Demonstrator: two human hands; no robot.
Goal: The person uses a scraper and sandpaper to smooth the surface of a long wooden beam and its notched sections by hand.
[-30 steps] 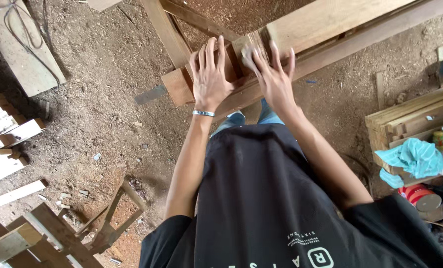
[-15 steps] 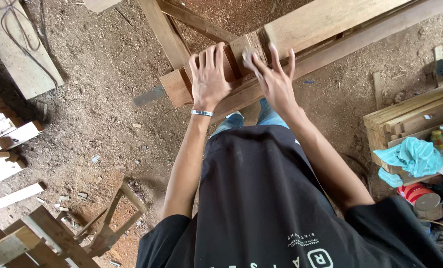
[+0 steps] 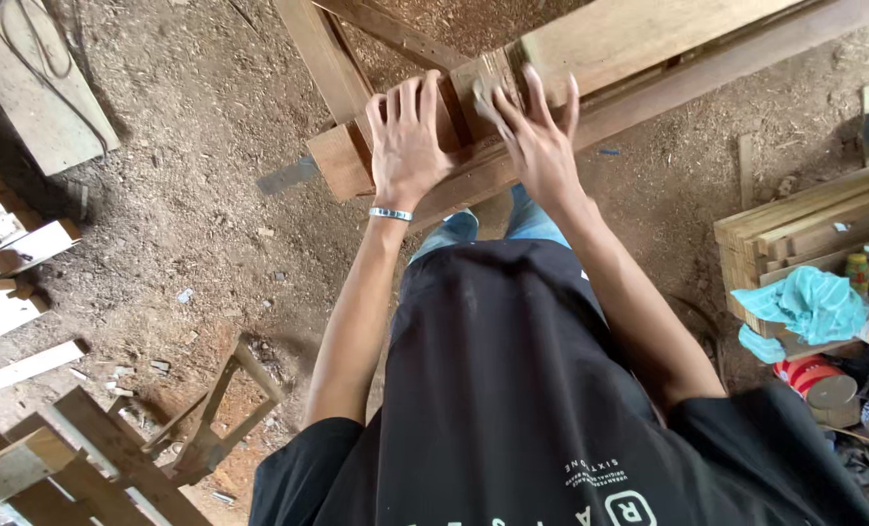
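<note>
Wooden beam (image 3: 590,58) lies across a frame above sawdust floor (image 3: 191,224), left hand (image 3: 407,146) flat and splayed on its near end, right hand (image 3: 537,141) open beside it, fingers spread; best to press evenly, keep palms flat.

Both arms reach straight forward and down, the left hand (image 3: 407,146) flat with fingers spread and palm down, the right hand (image 3: 537,146) likewise open, its fingers splayed and slightly blurred.
</note>
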